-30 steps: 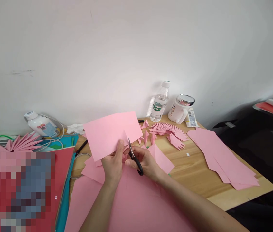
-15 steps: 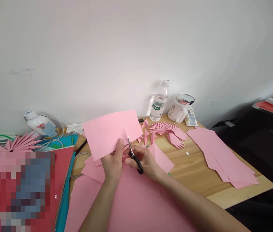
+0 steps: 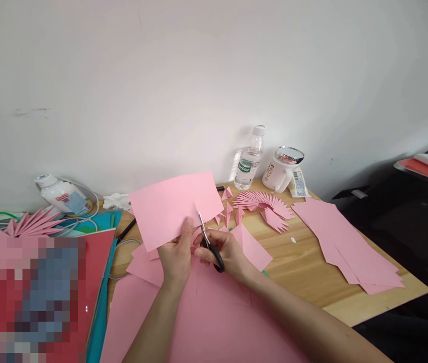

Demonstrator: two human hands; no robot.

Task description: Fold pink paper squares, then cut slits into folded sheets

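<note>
My left hand (image 3: 178, 252) grips a sheet of pink paper (image 3: 168, 206) by its lower edge, thumb on the near face. The sheet is held up at a tilt above the table. In my right hand (image 3: 223, 249) is a pair of scissors (image 3: 213, 253) with black handles, its fingers wrapped round them. The blades point up at the sheet's lower right part, against the paper near my left thumb. More pink sheets (image 3: 217, 317) lie beneath both forearms. Behind my right hand are several small folded pink pieces (image 3: 228, 214).
A fanned folded pink paper piece (image 3: 261, 201) lies near a water bottle (image 3: 249, 159) and a white mug (image 3: 282, 171). Cut pink sheets (image 3: 344, 242) are stacked at the table's right. At left are a red folder (image 3: 100, 252), a white bottle (image 3: 62, 194) and a pink paper fan (image 3: 28, 224).
Almost nothing differs. The view has shifted very slightly; both hands, the sheet and the scissors keep nearly the same pose.
</note>
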